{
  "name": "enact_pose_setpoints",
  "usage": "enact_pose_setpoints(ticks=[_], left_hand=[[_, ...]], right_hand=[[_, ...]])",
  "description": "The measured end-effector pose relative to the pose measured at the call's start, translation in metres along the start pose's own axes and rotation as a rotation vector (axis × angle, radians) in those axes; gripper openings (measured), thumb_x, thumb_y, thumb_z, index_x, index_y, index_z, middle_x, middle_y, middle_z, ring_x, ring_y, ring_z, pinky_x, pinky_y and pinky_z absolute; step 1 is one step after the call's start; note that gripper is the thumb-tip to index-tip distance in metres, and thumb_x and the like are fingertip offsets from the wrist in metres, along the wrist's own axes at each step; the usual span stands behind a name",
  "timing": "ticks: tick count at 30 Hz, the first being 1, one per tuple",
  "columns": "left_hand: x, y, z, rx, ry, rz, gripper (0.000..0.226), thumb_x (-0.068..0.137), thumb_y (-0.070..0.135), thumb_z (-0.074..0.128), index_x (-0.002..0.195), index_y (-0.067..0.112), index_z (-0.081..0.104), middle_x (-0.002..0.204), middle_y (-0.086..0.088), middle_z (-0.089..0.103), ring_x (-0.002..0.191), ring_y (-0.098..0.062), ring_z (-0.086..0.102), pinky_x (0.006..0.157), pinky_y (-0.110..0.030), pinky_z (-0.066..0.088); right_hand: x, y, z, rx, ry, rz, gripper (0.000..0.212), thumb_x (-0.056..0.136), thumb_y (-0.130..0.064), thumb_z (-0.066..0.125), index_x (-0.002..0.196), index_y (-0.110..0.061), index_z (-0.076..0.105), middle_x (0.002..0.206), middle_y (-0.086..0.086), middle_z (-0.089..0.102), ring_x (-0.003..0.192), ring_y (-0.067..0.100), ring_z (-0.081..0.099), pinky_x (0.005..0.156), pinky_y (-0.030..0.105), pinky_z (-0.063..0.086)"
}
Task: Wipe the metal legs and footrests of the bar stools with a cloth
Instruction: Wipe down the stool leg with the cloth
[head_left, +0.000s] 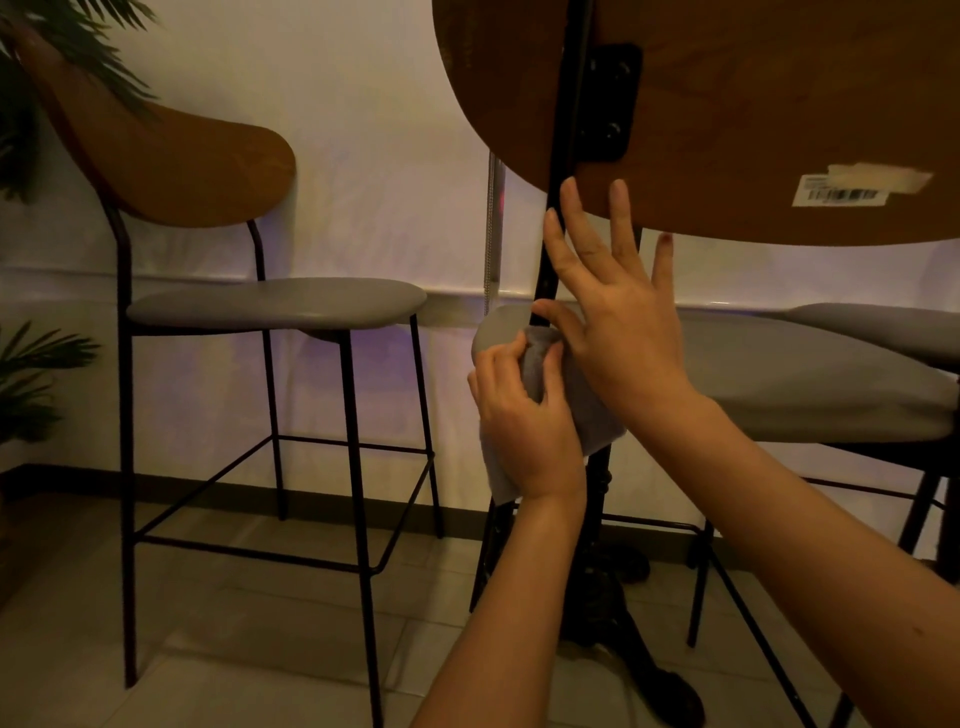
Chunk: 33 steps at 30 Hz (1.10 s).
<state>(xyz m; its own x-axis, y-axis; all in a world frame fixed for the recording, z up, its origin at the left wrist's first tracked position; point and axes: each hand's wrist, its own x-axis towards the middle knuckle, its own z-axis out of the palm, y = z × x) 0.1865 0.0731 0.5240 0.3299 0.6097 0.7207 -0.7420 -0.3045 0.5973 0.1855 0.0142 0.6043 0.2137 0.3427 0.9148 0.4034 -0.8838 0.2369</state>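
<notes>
At the near stool's back post (551, 244), my left hand (524, 415) clenches the grey cloth (587, 410) around the metal; my right hand (618, 306), fingers straight, steadies post and backrest (753, 114). Contact below, probably, is hidden.

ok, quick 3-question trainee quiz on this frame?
1. Which hand grips the cloth?
2. True or false: the right hand is a closed fist.
3. The sticker sits on: A) the seat B) the wooden backrest C) the floor

Key: 1 left; 2 false, its fingers are spread by the black post; 3 B.
</notes>
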Motion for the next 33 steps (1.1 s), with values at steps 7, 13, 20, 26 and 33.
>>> enact_pose_setpoints(ticks=[7, 13, 20, 26, 33], left_hand=[[0.002, -0.003, 0.008, 0.094, 0.054, 0.023, 0.026, 0.091, 0.036, 0.049, 0.098, 0.014, 0.061, 0.095, 0.001, 0.055, 0.091, -0.011, 0.05, 0.07, -0.035, 0.05], [-0.014, -0.011, -0.004, 0.093, 0.059, 0.005, 0.025, 0.089, 0.034, 0.049, 0.096, 0.013, 0.061, 0.092, 0.0, 0.054, 0.09, -0.011, 0.049, 0.076, -0.012, 0.04], [-0.035, -0.026, -0.021, 0.008, 0.028, -0.031, 0.026, 0.087, 0.037, 0.049, 0.102, 0.017, 0.059, 0.093, 0.013, 0.046, 0.09, -0.013, 0.055, 0.075, -0.019, 0.048], [-0.012, -0.009, -0.006, -0.011, 0.037, -0.008, 0.027, 0.088, 0.033, 0.051, 0.097, 0.01, 0.061, 0.096, 0.002, 0.051, 0.092, -0.017, 0.054, 0.077, -0.03, 0.052], [0.005, 0.005, 0.008, -0.063, 0.114, -0.089, 0.021, 0.088, 0.036, 0.055, 0.083, 0.016, 0.057, 0.087, -0.001, 0.053, 0.083, -0.022, 0.054, 0.071, -0.046, 0.05]], right_hand=[[-0.001, -0.001, 0.002, -0.005, 0.016, 0.006, 0.067, 0.086, -0.03, 0.059, 0.144, -0.013, 0.03, 0.153, 0.005, 0.023, 0.14, 0.034, 0.012, 0.102, 0.069, 0.018], [-0.002, -0.002, -0.001, -0.012, 0.019, 0.012, 0.067, 0.085, -0.029, 0.061, 0.143, -0.013, 0.031, 0.153, 0.005, 0.023, 0.14, 0.034, 0.013, 0.104, 0.069, 0.016], [-0.003, -0.002, 0.003, 0.007, 0.012, 0.023, 0.066, 0.087, -0.027, 0.061, 0.143, -0.012, 0.03, 0.153, 0.006, 0.022, 0.14, 0.035, 0.012, 0.104, 0.068, 0.017], [-0.003, -0.002, 0.003, 0.04, -0.002, 0.017, 0.065, 0.088, -0.028, 0.058, 0.144, -0.013, 0.028, 0.153, 0.006, 0.021, 0.141, 0.035, 0.01, 0.105, 0.067, 0.015], [-0.004, 0.001, 0.0, 0.021, -0.01, 0.008, 0.059, 0.09, -0.038, 0.038, 0.143, -0.013, 0.03, 0.152, 0.004, 0.024, 0.14, 0.032, 0.014, 0.102, 0.071, 0.017]])
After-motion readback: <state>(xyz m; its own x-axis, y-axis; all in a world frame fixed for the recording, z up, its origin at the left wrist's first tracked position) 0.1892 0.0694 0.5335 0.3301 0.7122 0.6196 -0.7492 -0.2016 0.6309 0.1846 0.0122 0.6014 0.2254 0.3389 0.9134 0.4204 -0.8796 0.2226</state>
